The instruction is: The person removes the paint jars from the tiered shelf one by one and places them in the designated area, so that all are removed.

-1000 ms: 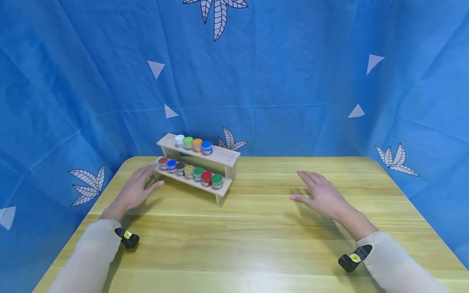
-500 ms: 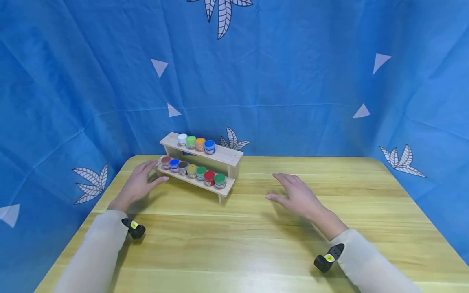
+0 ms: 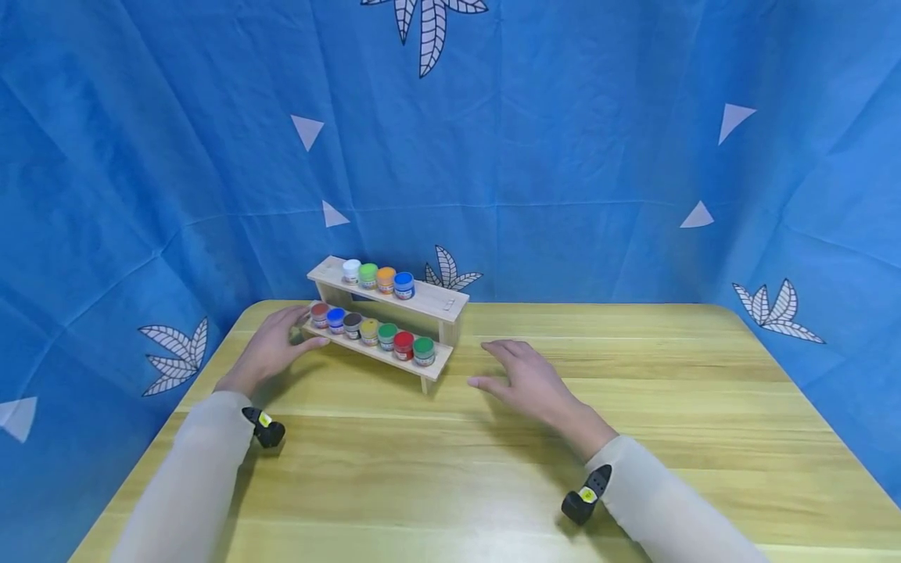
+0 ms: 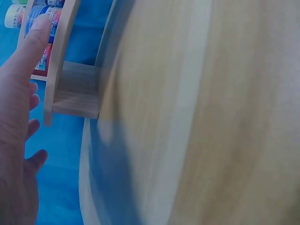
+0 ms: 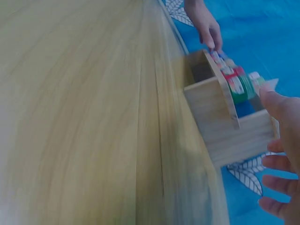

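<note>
A two-step wooden rack (image 3: pixel 438 297) stands at the back left of the table, set at a slant. Four-sided bare wood shows at the right end of its upper step, beside white, light green, orange and blue paint jars (image 3: pixel 404 286). Along the lower step runs a row of several lidded jars, from a brown one (image 3: pixel 320 315) to a green one (image 3: pixel 424 351). My left hand (image 3: pixel 271 352) is at the rack's left end, thumb apart from the fingers; whether it touches the wood I cannot tell. My right hand (image 3: pixel 531 383) hovers right of the rack, fingers extended, holding nothing.
The wooden table (image 3: pixel 450 469) reaches back to a blue cloth (image 3: pixel 563 156) with leaf prints, which also hangs at both sides. A black wrist camera (image 3: pixel 267 428) sits on the left sleeve, another wrist camera (image 3: pixel 583 500) on the right.
My right hand has moved left across the table, closer to the rack's right end. The left hand has shifted only slightly at the left end. Rack and jars stay in place.
</note>
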A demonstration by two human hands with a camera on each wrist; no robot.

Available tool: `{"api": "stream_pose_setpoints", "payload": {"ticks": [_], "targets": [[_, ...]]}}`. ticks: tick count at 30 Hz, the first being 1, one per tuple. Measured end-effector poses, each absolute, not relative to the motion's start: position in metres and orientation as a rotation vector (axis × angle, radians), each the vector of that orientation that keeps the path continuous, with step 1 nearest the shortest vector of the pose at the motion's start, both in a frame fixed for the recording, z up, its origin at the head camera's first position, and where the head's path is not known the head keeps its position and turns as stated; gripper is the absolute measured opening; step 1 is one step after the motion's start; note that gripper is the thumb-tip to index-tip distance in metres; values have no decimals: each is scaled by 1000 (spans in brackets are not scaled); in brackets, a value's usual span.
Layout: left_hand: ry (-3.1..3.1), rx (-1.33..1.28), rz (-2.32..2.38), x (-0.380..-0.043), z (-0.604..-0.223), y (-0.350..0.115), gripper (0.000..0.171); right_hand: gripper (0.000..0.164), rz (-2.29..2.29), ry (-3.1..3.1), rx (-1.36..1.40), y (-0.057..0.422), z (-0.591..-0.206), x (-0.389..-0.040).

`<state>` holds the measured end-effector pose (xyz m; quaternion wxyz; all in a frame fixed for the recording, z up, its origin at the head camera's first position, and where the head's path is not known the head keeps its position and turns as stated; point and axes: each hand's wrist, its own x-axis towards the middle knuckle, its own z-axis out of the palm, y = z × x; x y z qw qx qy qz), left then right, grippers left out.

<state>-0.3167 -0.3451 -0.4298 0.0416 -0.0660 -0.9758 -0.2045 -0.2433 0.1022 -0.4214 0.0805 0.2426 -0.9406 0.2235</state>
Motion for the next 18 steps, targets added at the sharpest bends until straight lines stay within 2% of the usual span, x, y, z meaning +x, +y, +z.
{"api": "stream_pose_setpoints", "payload": {"ticks": [18], "targets": [[-3062,-249,-605,-331,-430,-351,115,74,539,-2845,757,49,-427,-252]]}}
